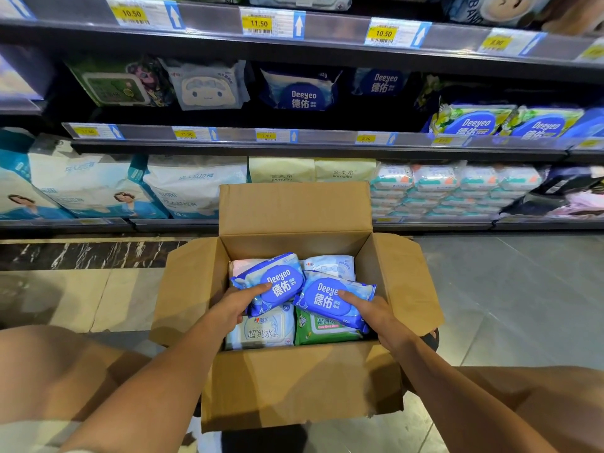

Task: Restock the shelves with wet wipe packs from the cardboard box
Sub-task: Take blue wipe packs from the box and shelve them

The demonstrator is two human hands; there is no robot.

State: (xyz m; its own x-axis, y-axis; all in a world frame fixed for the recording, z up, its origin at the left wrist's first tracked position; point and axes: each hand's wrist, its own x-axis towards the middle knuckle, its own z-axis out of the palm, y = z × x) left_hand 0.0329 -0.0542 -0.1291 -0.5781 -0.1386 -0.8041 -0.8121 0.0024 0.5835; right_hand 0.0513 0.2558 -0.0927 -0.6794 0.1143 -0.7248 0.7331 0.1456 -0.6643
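Inside the open cardboard box [295, 207], at 6 o'clock from the shelves [327, 137], the left hand [233, 310] clasps one blue wet wipe pack [277, 282] and the right hand [371, 310] clasps a second pack [328, 300] at its 3 o'clock. Soft, light and slick-looking, they probably grip best by the edges.

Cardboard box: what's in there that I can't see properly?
Head view only.
Hidden beneath the top packs: the lower layers of the cardboard box.
Covered by the right blue pack in the right hand: the upper part of the green pack.
Covered by the left blue pack and the left hand: the top edge of the white pack.
Mostly tucked under the blue packs: the fingers of both hands; the thumbs show.
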